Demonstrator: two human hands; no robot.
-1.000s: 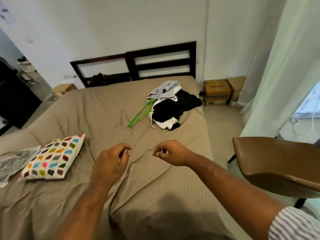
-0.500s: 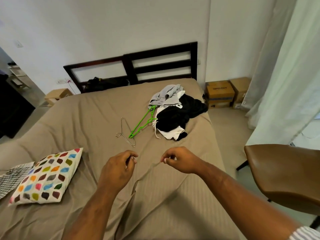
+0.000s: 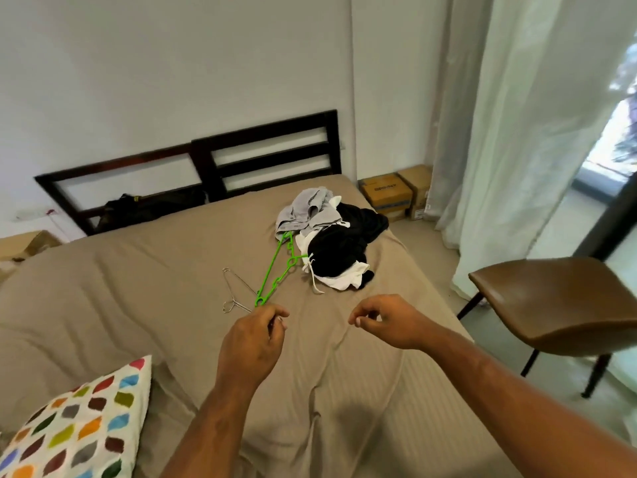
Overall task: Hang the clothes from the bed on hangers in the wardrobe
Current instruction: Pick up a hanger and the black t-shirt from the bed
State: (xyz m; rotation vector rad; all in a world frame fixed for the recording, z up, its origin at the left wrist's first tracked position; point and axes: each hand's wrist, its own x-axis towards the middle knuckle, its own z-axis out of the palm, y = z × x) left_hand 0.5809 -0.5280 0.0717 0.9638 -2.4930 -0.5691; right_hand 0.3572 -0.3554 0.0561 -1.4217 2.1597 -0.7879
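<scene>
A pile of clothes point(image 3: 339, 251), mostly black and white with a grey garment point(image 3: 306, 210) on top, lies on the far right of the bed point(image 3: 138, 288). A green plastic hanger point(image 3: 275, 274) reaches from under the pile toward me, and a thin wire hanger point(image 3: 238, 288) lies just left of it. My left hand point(image 3: 251, 343) hovers over the sheet just short of the green hanger's near end, fingers curled shut and holding nothing. My right hand point(image 3: 386, 322) is level with it to the right, fingers also curled in, nothing in it. No wardrobe is in sight.
A spotted pillow point(image 3: 79, 429) lies at the near left of the bed. A brown chair point(image 3: 558, 301) stands close to the bed's right side. Cardboard boxes point(image 3: 389, 194) sit in the far corner beside a pale curtain point(image 3: 517, 132). A dark bag point(image 3: 144, 208) rests against the headboard point(image 3: 269, 157).
My view has shifted right and closer to the clothes pile. Both hands have moved forward over the sheet toward the hangers, still curled.
</scene>
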